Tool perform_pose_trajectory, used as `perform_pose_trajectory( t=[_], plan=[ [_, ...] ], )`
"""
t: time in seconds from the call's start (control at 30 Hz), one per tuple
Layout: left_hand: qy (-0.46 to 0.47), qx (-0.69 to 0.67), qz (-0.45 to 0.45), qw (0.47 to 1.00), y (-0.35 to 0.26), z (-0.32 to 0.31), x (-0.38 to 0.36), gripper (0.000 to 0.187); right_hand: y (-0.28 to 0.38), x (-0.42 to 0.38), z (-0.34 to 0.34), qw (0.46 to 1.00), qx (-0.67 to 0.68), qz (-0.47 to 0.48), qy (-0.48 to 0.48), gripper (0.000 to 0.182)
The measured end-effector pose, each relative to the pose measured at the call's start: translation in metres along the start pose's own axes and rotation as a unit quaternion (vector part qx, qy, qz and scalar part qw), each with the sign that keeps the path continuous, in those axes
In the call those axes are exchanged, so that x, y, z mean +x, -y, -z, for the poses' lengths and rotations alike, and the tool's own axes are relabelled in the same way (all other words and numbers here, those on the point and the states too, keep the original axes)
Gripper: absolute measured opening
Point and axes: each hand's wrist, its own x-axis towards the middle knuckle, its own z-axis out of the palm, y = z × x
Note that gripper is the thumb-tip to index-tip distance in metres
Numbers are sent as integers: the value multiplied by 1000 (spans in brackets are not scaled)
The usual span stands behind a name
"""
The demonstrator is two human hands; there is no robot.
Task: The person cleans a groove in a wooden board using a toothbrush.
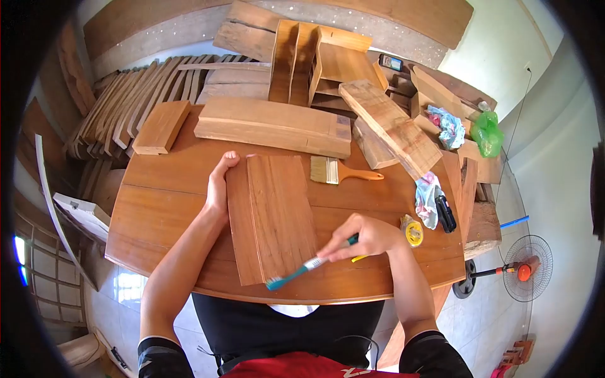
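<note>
A reddish-brown wooden board [277, 214] lies before me on the table, a lengthwise groove or step near its left side. At its far left corner, my left hand [222, 179] grips the edge, fingers partly hidden behind it. My right hand [368, 236] is closed around a teal and white toothbrush [309, 266]. Its bristle head is at the board's near edge, close to the bottom right corner. Just beyond the board rests a paintbrush [340, 171] with an orange handle. Under my right hand, a small yellow item peeks out.
The table [170, 208] also carries a thick wooden block [271, 126], a smaller block [162, 128], a leaning plank [391, 126], a tape roll [412, 232], a cloth [427, 200] and a black tool [446, 214]. Behind stands a wooden shelf unit [343, 63]. A fan [527, 269] is at right.
</note>
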Motion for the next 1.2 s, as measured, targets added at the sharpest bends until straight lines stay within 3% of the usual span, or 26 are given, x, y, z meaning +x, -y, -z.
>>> perform_pose_trajectory(
  t=[0.1,0.13,0.23,0.3,0.37,0.4,0.5,0.53,0.57,0.67,0.7,0.77,0.8,0.87,0.93,0.97,1.0,1.03,1.07,1.13,1.17,1.2],
  plan=[
    [-15,14,5,1000,1,6,3,49,-1,-7,10,989,-7,-44,-143,20],
    [3,-7,20,1000,-3,2,-1,37,-1,2,2,971,-45,-34,-234,21],
    [12,-19,8,1000,1,8,7,23,-6,8,-10,996,-6,48,-79,22],
    [0,-40,14,999,1,9,8,18,10,-2,6,994,-71,-85,-3,22],
    [4,-62,16,998,3,12,6,14,-7,-6,8,978,-8,-50,-204,23],
    [19,-73,14,997,3,12,7,13,-5,4,3,955,-90,-28,-281,23],
    [36,-74,5,997,6,15,16,9,-5,8,-9,998,-18,23,-58,22],
    [29,-67,1,997,6,13,15,9,4,5,-4,998,-51,-45,-9,22],
    [19,-59,-4,998,5,15,14,8,13,1,6,996,-55,-62,-19,20],
    [27,-96,8,995,13,27,26,7,-7,3,2,950,-60,-56,-300,18],
    [39,-110,8,993,12,24,24,6,-5,7,-6,963,-65,-43,-259,18],
    [65,-132,14,989,8,16,18,5,12,7,-5,998,-25,-44,-39,19],
    [46,-102,-10,994,9,16,19,5,8,1,1,996,-58,-74,3,20],
    [2,-42,-58,997,13,25,25,4,-7,-2,6,985,-52,-64,-153,21],
    [47,-61,-34,996,19,36,32,21,0,6,-2,949,-102,-85,-286,21],
    [75,-70,-18,995,22,36,37,32,-4,9,-10,963,-26,-55,-263,21],
    [67,-99,17,993,9,21,20,19,1,6,-8,986,-29,-51,-159,21],
    [64,-84,-10,994,9,18,23,17,8,7,-6,997,-29,-41,-51,21],
    [56,-68,-36,995,10,19,23,15,8,1,3,994,-69,-83,-20,21],
    [40,-28,-89,995,11,24,20,11,-5,0,8,984,-59,-43,-161,22],
    [49,-61,-71,994,15,24,20,8,-13,1,4,963,-68,-35,-259,22],
    [62,-95,-53,992,7,13,12,6,0,11,-6,951,-103,-57,-287,22]
  ],
)
